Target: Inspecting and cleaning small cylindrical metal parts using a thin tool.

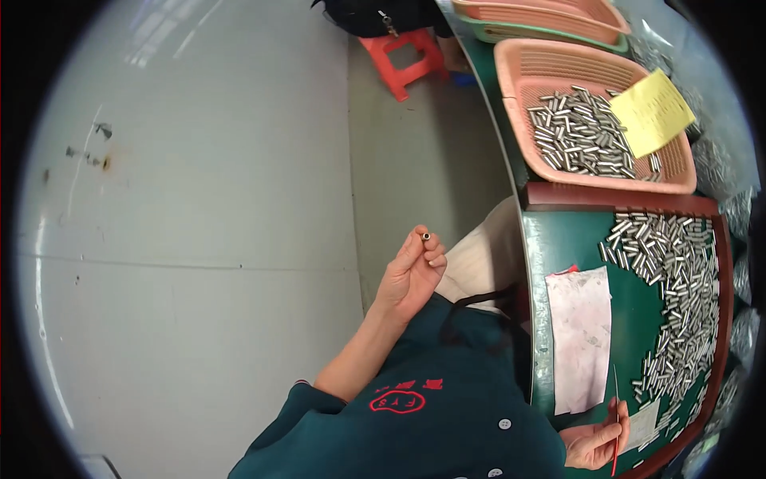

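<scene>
My left hand [408, 279] is raised in front of my body, closed with thumb and fingers around a small metal tube [427, 236]. The tube's round open end faces up. At the lower right, over the green table, my right hand [592, 445] is closed on a slim red-handled tool [615, 451] with a thin pointed metal tip; its exact kind is unclear. Beyond that hand, many short metal tubes [678, 295] lie loose in a heap along the right side of the table. A pale, smudged cloth or paper sheet [580, 339] lies left of them.
A pink plastic basket [519, 104] of similar tubes, with a yellow paper note [653, 114], stands beyond a dark red wooden strip [622, 198]. More baskets [550, 28] sit behind. A red stool [403, 68] and a person in dark clothes are at the top; a grey wall [199, 199] fills the left.
</scene>
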A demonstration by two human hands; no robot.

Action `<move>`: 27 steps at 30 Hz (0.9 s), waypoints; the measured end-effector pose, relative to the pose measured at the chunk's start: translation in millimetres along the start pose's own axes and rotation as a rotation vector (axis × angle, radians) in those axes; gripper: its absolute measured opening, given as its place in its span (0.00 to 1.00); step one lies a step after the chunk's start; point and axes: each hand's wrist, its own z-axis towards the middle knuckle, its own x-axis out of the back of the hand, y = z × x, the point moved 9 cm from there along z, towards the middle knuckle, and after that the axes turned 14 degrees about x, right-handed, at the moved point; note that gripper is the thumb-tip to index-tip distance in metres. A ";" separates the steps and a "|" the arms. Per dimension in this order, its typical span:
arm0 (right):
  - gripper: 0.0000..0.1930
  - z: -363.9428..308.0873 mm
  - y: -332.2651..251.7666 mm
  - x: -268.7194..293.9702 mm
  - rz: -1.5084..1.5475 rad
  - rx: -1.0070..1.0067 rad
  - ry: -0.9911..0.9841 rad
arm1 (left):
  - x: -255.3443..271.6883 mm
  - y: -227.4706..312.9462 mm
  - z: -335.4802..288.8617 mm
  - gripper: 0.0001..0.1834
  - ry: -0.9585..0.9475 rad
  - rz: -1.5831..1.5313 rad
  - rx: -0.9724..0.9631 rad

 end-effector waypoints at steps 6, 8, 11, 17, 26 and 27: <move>0.09 11.1 -32.2 -25.1 -0.021 0.074 0.095 | 25.2 17.4 -22.5 0.07 -0.003 -0.074 -0.128; 0.09 11.5 -31.7 -23.4 0.004 0.070 0.105 | 28.8 15.8 -22.9 0.07 -0.008 -0.160 -0.117; 0.09 15.6 -32.7 -19.5 -0.027 0.065 0.113 | 23.4 17.5 -25.1 0.06 -0.035 -0.162 -0.127; 0.09 21.0 -32.5 -13.9 0.014 0.100 0.138 | -2.8 22.4 -19.0 0.05 -0.137 0.010 -0.150; 0.10 26.4 -29.8 -3.7 0.055 0.150 0.134 | -11.1 26.9 -14.2 0.06 -0.124 0.196 -0.200; 0.10 27.3 -29.7 -3.8 0.056 0.149 0.136 | -11.6 25.8 -13.5 0.06 -0.125 0.198 -0.199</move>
